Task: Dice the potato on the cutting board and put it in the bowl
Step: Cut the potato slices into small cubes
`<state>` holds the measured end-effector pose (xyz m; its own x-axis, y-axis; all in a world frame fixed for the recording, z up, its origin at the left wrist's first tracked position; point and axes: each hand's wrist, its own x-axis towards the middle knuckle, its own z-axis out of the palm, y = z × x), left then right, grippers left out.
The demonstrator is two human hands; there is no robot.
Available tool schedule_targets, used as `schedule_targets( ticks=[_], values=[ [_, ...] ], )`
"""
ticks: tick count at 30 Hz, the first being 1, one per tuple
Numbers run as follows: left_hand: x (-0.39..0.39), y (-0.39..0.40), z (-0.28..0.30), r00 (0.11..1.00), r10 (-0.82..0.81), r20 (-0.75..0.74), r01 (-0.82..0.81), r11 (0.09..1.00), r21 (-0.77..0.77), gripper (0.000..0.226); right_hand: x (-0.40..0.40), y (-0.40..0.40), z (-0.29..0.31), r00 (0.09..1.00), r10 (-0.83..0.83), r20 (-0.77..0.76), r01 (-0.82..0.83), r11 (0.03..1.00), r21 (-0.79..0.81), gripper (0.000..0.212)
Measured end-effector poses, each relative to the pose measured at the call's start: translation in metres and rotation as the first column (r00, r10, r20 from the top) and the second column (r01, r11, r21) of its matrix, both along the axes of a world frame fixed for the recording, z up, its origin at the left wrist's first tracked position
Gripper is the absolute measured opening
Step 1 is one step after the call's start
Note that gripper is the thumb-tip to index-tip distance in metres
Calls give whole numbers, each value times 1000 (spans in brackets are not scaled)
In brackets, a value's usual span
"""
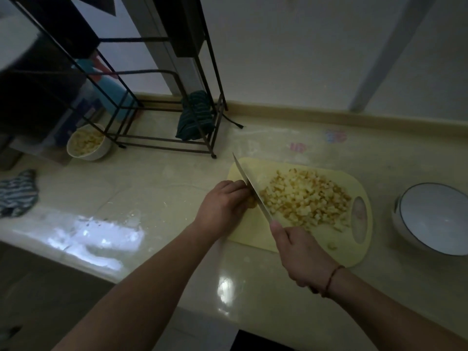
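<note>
A dim kitchen, seen from above, with a pale yellow plastic cutting board (pixel 253 234) as the landmark. The board, rounded at its corners with an oval handle hole at its right end, lay flat on a glossy cream surface (pixel 177 249). A loose heap of small, roughly cubed potato dice (pixel 306 198) covered its middle, pushed right of the blade, likely to keep the cutting spot free. At the board's left edge the left hand (pixel 222 206) curled its fingers over the last uncut potato piece (pixel 253 202), mostly hidden, pinning it for the cut. The right hand (pixel 301 252), at the board's near edge, was wrapped tight round the handle of a knife (pixel 250 188), whose long smooth metal blade slanted down against the left knuckles. Right of the board, well apart, stood an empty white bowl (pixel 435 219) with a thin dark rim, seemingly waiting for the dice. Far left of the board, beside a black wire rack (pixel 162 145), a smaller bowl (pixel 88 148) held pale chunks
</note>
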<state>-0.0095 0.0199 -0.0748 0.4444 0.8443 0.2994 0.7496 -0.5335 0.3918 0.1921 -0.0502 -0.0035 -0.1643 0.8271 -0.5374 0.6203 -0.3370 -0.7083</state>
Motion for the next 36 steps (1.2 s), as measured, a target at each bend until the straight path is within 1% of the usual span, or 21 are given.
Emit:
schedule_targets(
  ticks=[4, 10, 13, 17, 19, 25, 30, 36],
  values=[
    [0, 0, -2, 1000, 14, 18, -15, 1000, 13, 19, -7, 14, -3, 997, -37, -61, 33, 997, -62, 57],
    [1, -1, 0, 999, 40, 30, -40, 999, 12, 25, 5, 3, -3, 991, -82, -108, 71, 992, -103, 54],
    [2, -3, 1, 997, 62, 37, -62, 998, -7, 28, 7, 1, -3, 988, -104, -111, 95, 991, -90, 54],
    [-2, -6, 2, 997, 77, 27, -77, 997, 11, 27, 6, -1, -1, 999, -33, -38, 34, 999, 26, 56],
    [-3, -5, 2, 998, 66, 4, -66, 998, 13, 25, 6, -3, 1, 1000, -17, -25, 19, 998, 58, 57],
    [-5, -3, -2, 998, 49, -33, -50, 998, -25, 20, 5, -5, 6, 1000, -1, -18, 2, 997, 79, 56],
    [-5, -3, -3, 998, 44, -35, -45, 998, -34, 19, 3, -8, 7, 1000, -2, -8, 2, 996, 87, 57],
    [-6, -1, -3, 999, 34, -21, -35, 999, -27, 16, 8, -18, 8, 997, 22, 76, -31, 993, 118, 56]
  ],
)
